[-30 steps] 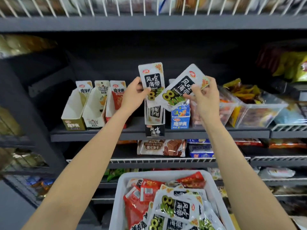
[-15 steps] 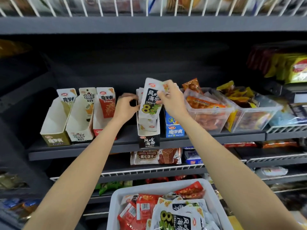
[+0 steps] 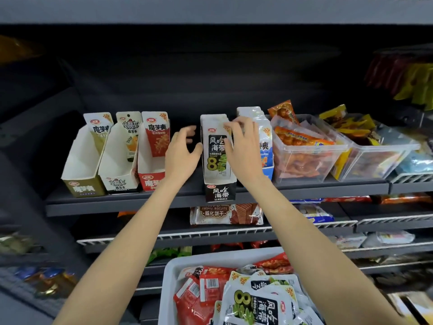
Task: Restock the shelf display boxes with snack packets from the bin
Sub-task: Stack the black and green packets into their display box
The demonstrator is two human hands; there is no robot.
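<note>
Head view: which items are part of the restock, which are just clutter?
In the job:
- black seaweed display box
- seaweed packet standing in it
- white bin of packets
- left hand, right hand
- three near-empty display boxes

Just there:
- clear tubs of snacks
- blue display box
- wafer biscuit pack, shelf below

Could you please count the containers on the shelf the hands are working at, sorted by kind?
Cardboard display boxes: 5 (olive, white, red, black, blue)
Clear plastic tubs: 2 (one, another)
Total: 7
</note>
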